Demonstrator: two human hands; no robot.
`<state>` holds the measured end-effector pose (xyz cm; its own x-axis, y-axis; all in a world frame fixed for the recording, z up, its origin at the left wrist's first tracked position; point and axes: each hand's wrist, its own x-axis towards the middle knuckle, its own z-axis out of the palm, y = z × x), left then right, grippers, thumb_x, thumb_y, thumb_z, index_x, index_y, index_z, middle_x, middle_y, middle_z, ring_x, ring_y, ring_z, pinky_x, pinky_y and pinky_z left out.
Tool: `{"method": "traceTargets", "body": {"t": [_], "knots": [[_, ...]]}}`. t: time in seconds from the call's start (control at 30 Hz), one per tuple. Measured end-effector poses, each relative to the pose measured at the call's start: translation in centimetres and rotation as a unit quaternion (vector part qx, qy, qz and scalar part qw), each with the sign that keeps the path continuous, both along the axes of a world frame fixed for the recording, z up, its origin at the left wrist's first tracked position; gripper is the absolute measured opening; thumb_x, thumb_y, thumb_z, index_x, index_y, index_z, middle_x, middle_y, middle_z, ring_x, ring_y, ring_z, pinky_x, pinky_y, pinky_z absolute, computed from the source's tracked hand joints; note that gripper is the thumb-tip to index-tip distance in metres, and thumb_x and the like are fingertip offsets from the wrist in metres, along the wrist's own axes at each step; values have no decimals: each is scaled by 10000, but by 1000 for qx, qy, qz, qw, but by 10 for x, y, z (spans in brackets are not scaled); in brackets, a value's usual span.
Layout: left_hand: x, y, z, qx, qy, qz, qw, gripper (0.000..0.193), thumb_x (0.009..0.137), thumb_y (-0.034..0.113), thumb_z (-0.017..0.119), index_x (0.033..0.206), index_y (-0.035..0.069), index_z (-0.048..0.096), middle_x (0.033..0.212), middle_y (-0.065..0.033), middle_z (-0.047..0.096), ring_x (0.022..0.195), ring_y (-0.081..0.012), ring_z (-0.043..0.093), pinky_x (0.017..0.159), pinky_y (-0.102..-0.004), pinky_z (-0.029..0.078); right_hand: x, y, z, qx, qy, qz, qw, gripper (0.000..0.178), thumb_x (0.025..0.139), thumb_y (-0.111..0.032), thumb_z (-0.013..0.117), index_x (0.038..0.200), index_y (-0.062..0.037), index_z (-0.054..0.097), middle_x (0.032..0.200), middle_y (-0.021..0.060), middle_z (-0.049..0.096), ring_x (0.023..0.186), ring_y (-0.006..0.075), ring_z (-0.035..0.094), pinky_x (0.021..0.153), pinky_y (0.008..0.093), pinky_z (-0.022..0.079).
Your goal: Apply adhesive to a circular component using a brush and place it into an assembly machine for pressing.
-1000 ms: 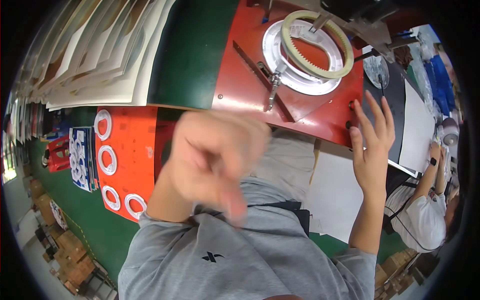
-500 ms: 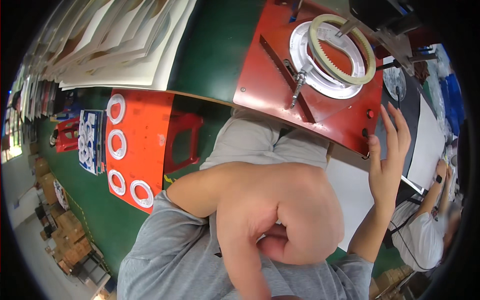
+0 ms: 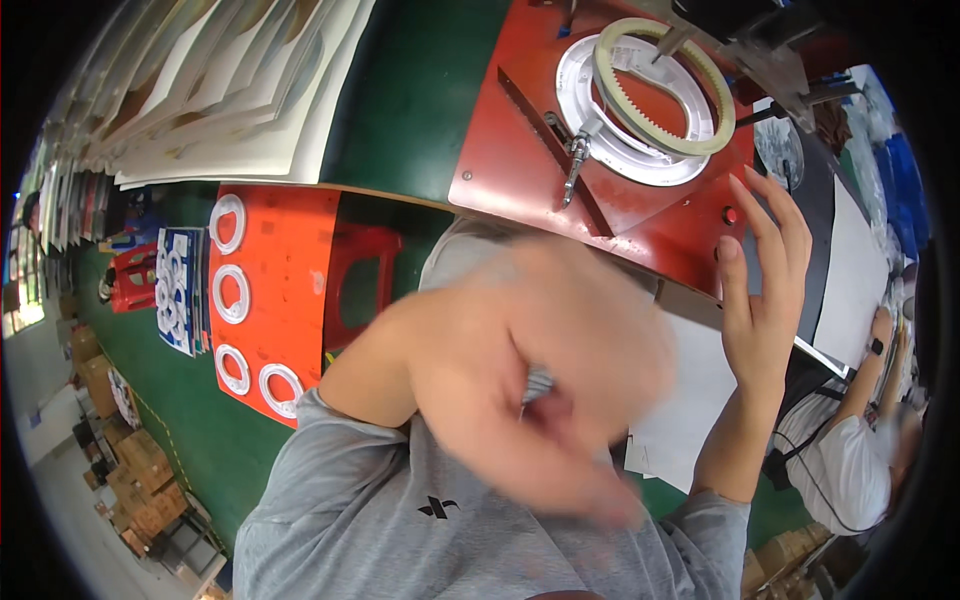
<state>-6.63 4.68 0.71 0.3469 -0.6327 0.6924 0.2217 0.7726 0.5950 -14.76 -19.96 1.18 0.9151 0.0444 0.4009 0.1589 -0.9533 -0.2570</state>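
Observation:
My left hand (image 3: 540,390) is raised close to the camera in the middle of the view. It is blurred, and nothing shows in it. My right hand (image 3: 765,270) is open with its fingers spread at the near right edge of a red jig plate (image 3: 520,140), beside a small red button (image 3: 730,215). On the plate lies a white ring disc (image 3: 592,140) with a cream toothed belt ring (image 3: 716,128) over it. A metal toggle clamp (image 3: 575,165) stands at the disc's left.
The red plate rests on a green table (image 3: 410,90) with stacks of cream sheets (image 3: 230,110) at the left. Below are an orange board with white rings (image 3: 270,250), a red stool (image 3: 360,270) and cardboard boxes (image 3: 140,480). Another person (image 3: 850,470) sits at the right.
My left hand has swung across in front of the camera, from upper left to the centre, and its fingers have loosened. My right hand has stayed by the plate's edge as the view shifted.

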Motion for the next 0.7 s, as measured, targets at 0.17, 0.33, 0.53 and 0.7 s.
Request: {"method": "traceTargets", "body": {"t": [0.17,0.33,0.53,0.7], "knots": [[43,-1,-1,317,-241,513,760,92,894,-13,791,907,-6,701,842,-52,635,674,-153,584,598,-305,437,25,8,0,28,-65,38,997,345,967,-105,724,1307,-52,722,1392,137,671,1355,370,573,1149,467,431],[62,-8,0,338,-430,561,621,203,807,80,856,986,72,762,1021,-78,642,986,-286,581,863,-389,499,52,8,-11,36,-77,73,994,344,921,-38,734,1263,-80,729,1345,95,688,1342,342,597,1119,458,442],[69,-13,-5,326,-485,532,612,169,824,38,809,976,60,739,1036,-67,659,1018,-285,573,890,-405,499,65,-1,-16,54,-64,109,991,219,917,-52,744,1134,-75,770,1187,84,722,1260,317,631,1060,432,478],[72,-3,6,341,-467,470,667,166,843,9,787,994,42,725,1007,-56,713,1001,-277,587,888,-388,505,68,-1,-14,99,-65,124,985,204,882,-53,772,1081,-89,799,1085,70,710,1118,295,650,955,396,514]]}}
